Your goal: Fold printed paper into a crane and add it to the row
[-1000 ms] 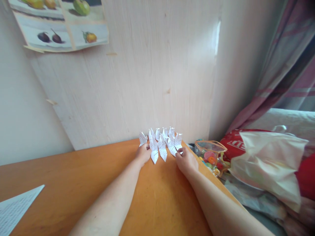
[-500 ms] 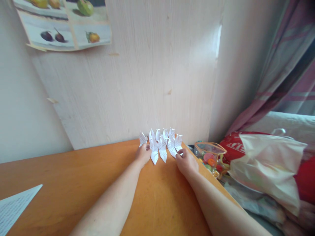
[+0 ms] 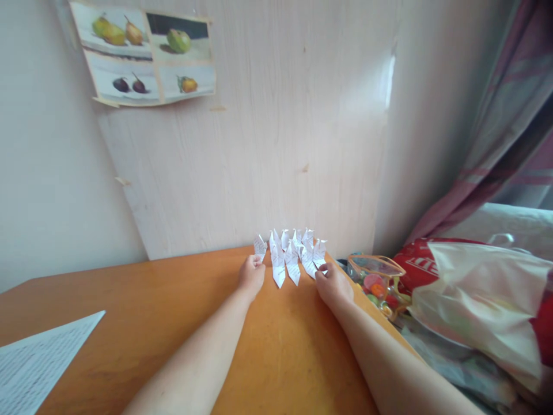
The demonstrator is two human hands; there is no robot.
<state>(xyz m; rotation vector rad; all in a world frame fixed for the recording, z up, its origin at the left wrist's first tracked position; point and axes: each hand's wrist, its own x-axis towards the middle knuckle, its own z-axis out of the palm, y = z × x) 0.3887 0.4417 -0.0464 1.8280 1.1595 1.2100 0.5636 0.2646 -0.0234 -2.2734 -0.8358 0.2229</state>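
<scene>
Several white paper cranes point(image 3: 292, 265), folded from sheets with writing, stand in a close group at the far right of the wooden table. My left hand point(image 3: 252, 275) is at the group's left side, its fingers closed on the lower part of one paper crane point(image 3: 260, 246). On the right side, my right hand point(image 3: 334, 285) pinches the near edge of another paper crane point(image 3: 319, 253). Its fingertips hide part of that crane's wing. Two cranes in the front row point their long wings toward me between my hands.
A written sheet point(image 3: 41, 360) lies at the table's left. Beyond the right edge are a clear bag of colourful items point(image 3: 377, 285), a red bag point(image 3: 417, 260) and a white plastic bag point(image 3: 479, 305). Fruit pictures point(image 3: 149, 57) hang on the wall board behind the table point(image 3: 173, 305).
The camera view has shifted, so the scene sits further right. My left hand and its crane have moved slightly left, away from the front cranes. My right hand stays by its crane.
</scene>
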